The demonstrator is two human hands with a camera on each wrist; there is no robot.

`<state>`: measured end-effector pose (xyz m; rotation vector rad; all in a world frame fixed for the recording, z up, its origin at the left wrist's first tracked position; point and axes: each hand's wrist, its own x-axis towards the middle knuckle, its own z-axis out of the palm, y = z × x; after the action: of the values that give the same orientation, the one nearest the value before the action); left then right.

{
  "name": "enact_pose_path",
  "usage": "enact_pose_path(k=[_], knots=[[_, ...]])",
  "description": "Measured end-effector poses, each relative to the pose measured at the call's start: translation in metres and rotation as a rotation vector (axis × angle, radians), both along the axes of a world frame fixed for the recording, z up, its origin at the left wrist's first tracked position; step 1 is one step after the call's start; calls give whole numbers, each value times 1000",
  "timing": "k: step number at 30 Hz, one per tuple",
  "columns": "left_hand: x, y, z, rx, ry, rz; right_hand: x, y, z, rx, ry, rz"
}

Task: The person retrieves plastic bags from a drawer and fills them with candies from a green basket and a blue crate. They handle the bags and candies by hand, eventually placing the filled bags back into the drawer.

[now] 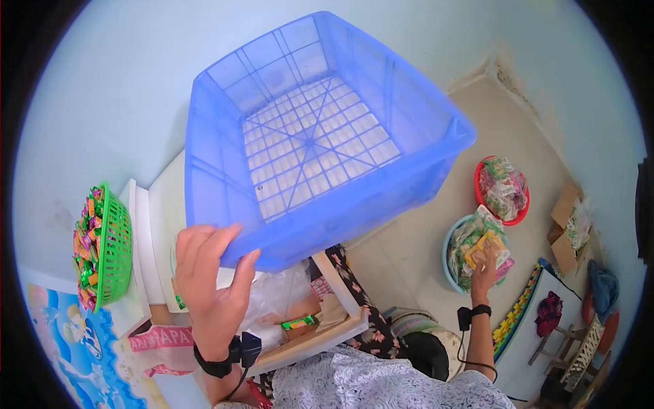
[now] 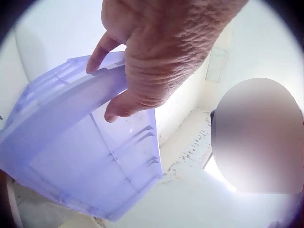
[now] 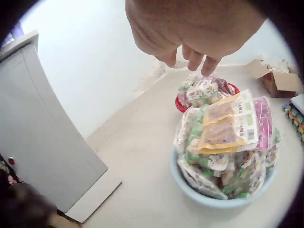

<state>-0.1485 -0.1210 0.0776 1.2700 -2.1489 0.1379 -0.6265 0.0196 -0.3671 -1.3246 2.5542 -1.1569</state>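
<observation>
My left hand [image 1: 214, 286] grips the near corner rim of a blue plastic crate [image 1: 327, 225], fingers over the edge and thumb on the outer side. The crate is tilted, its grid floor showing with nothing inside. The same grip shows in the left wrist view, with the hand [image 2: 161, 57] at the top of the crate wall [image 2: 90, 156]. My right hand [image 1: 485, 266] reaches down over a light-blue basin [image 3: 190, 192] heaped with snack packets. In the right wrist view, this hand [image 3: 194, 28] holds nothing and its fingers hang above a yellow-edged packet [image 3: 225, 123].
A red basket [image 1: 478, 194] of packets stands behind the basin, near an open cardboard box [image 1: 564, 255]. On the left is a green basket [image 1: 117, 249] of wrapped sweets. An open drawer [image 1: 334, 324] with a green packet [image 1: 298, 322] lies before me.
</observation>
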Motion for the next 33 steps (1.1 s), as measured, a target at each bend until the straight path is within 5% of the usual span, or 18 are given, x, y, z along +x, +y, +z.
enact_pose_path(k=[4,7,13,16,19,22,24,28,33], knots=[[1,-22,-6,-108,-29,-29,47,5,7,-106,-156,91],[0,-48,-12,-150,-10,-32,100,-1,75,-126,-91,163],[1,-99,-15,-193,-74,-55,146,0,130,-230,-245,288],[19,-111,-16,-154,169,-239,164,-1,156,-272,-335,322],[31,-84,-4,116,369,-263,189,-8,175,-299,-383,382],[69,-59,-14,-230,445,-282,222,-21,203,-309,-366,492],[107,-17,-18,-388,439,17,244,-24,221,-302,-394,562],[150,77,-51,-278,830,339,288,-29,242,-369,-475,732],[176,174,-134,133,856,472,326,-38,277,-263,-273,975]])
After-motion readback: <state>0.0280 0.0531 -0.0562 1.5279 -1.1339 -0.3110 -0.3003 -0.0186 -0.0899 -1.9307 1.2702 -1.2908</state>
